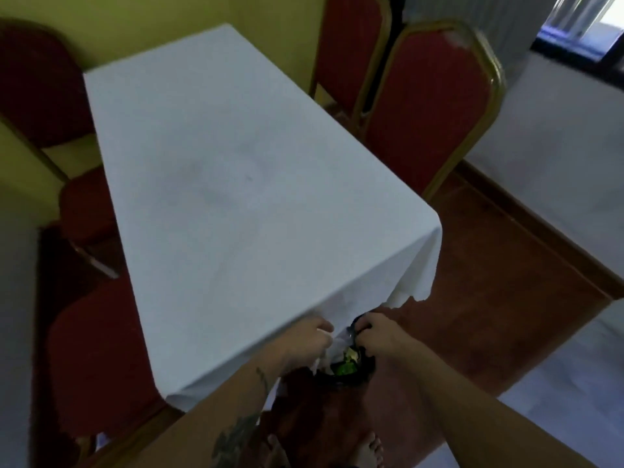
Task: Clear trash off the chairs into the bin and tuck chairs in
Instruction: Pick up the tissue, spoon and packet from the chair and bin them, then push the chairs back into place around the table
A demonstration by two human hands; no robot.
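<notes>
While both hands meet at 6 o'clock below the white-clothed rectangular table (pixel 243 184), left hand (pixel 309 339) closed on crumpled white paper trash (pixel 332 349), right hand (pixel 378 336) pinching the rim of the black bin bag (pixel 354 374) with green scraps inside, red padded gold-framed chairs (pixel 435 106) tucked in at 1 o'clock.

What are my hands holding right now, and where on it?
The right hand grips the black bin bag by its top rim. The left hand seems to pinch white trash at the bag's mouth; blur hides exactly where.
</notes>
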